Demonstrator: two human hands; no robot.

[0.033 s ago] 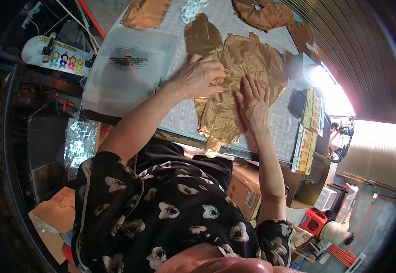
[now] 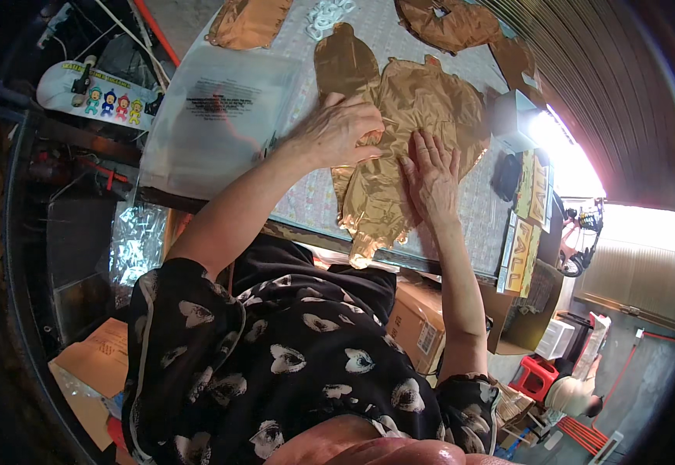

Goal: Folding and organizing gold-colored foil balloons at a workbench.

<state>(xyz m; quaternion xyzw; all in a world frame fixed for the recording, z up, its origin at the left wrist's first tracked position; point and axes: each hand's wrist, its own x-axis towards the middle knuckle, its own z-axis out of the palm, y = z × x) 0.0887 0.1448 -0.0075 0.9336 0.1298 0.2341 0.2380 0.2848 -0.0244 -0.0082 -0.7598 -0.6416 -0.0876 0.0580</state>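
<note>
Fingers (image 2: 424, 147) of the right hand (image 2: 433, 186) lie flat and a little spread on the gold foil (image 2: 423, 97), with the thumb set apart and nothing gripped between them. Those of the left hand (image 2: 334, 132) curl over its left side, thumb away from the fingertips; brighter foil shows in that gap, but I cannot tell whether it is pinched.

The foil lies on the table (image 2: 473, 225) in front of the person, its narrow, crumpled lower end reaching just past the near edge. It looks like an unfilled balloon: probably very light, limp and slick, keeping every crease and ready to slide or lift at a slight tug. Its seams would likely suffer first from nails or a hard pull, so it is best held by the flat outer rim, between finger pads, with an open palm steadying the broad middle. At the upper left a rounded tab of darker foil (image 2: 345, 58) could offer a hold, though whether it belongs to the same piece is unclear.

Left of the hands lies a clear plastic bag (image 2: 190, 151), to the right a white box (image 2: 513, 120). Farther off are white links (image 2: 328, 15), an orange foil piece (image 2: 252, 22) and a brown foil piece (image 2: 446, 29)
</note>
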